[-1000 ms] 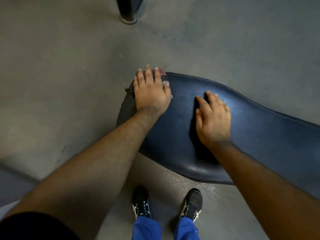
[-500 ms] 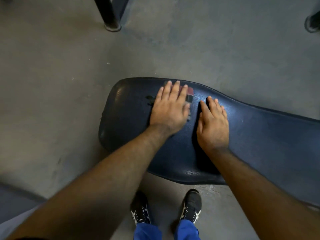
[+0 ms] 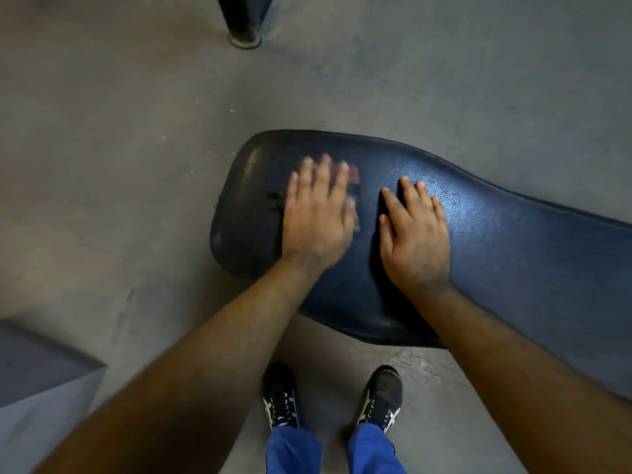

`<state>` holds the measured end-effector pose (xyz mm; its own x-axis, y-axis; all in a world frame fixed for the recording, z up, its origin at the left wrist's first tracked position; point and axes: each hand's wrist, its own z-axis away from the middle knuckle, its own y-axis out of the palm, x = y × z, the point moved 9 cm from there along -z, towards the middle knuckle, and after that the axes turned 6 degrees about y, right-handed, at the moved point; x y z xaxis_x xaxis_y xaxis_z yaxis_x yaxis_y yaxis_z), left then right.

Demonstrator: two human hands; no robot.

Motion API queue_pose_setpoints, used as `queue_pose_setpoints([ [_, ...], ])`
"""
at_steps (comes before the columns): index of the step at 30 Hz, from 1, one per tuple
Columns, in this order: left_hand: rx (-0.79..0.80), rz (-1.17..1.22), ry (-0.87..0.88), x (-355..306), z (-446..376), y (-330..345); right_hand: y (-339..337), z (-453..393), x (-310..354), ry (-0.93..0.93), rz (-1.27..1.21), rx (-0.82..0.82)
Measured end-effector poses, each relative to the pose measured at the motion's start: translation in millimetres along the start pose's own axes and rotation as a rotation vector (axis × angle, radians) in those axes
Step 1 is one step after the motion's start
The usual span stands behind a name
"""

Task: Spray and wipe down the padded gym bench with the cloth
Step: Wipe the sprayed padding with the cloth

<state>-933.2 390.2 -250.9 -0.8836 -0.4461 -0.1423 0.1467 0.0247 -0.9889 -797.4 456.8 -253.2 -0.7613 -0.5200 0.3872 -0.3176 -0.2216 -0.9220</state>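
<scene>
The dark blue padded bench (image 3: 513, 268) runs from the middle of the view off to the right, its rounded end at the left. My left hand (image 3: 316, 213) lies flat near that end, fingers straight, pressing a dark cloth (image 3: 354, 177) onto the pad. Only a reddish corner and a dark frayed edge of the cloth show around the hand, which is blurred. My right hand (image 3: 415, 234) rests flat on the pad just to the right, fingers straight, holding nothing. No spray bottle is in view.
Grey concrete floor (image 3: 119, 165) surrounds the bench. A black round-footed post (image 3: 244, 32) stands at the top. A grey box corner (image 3: 41, 378) sits at the lower left. My two black shoes (image 3: 381, 395) stand just in front of the bench.
My left hand slid with the cloth from the bench's left end rightward toward my right hand, then back a little to the left. My right hand stayed planted on the pad.
</scene>
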Motion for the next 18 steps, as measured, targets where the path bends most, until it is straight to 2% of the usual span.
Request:
queue_pose_setpoints([
  [2,0.067,0.012,0.194,-6.1,45.0,5.7,1.3,6.8,6.5,0.021,0.001,-0.002],
  [3,0.073,0.014,0.221,7.8,50.7,4.2,4.5,13.0,14.3,-0.001,0.007,0.009],
  [4,0.051,-0.002,0.17,25.3,44.6,-1.3,8.5,20.5,23.3,-0.029,0.015,0.022],
  [7,-0.04,0.004,-0.139,60.4,18.8,-12.1,17.0,32.9,34.7,-0.035,0.045,0.067],
  [8,-0.041,0.024,-0.144,52.5,23.4,-12.0,16.6,32.8,33.7,-0.016,0.057,0.07],
  [11,0.037,0.014,0.155,16.7,80.4,-2.8,13.9,35.4,35.6,0.039,0.087,0.061],
  [13,0.066,0.002,0.256,31.6,93.1,-1.3,17.8,43.2,40.8,0.068,0.097,0.075],
  [16,-0.044,0.007,-0.045,77.2,64.6,-9.0,24.2,56.1,46.4,-0.014,0.108,0.092],
  [18,-0.084,0.028,-0.114,62.6,73.4,-8.6,18.4,58.9,36.0,0.005,0.096,0.079],
])
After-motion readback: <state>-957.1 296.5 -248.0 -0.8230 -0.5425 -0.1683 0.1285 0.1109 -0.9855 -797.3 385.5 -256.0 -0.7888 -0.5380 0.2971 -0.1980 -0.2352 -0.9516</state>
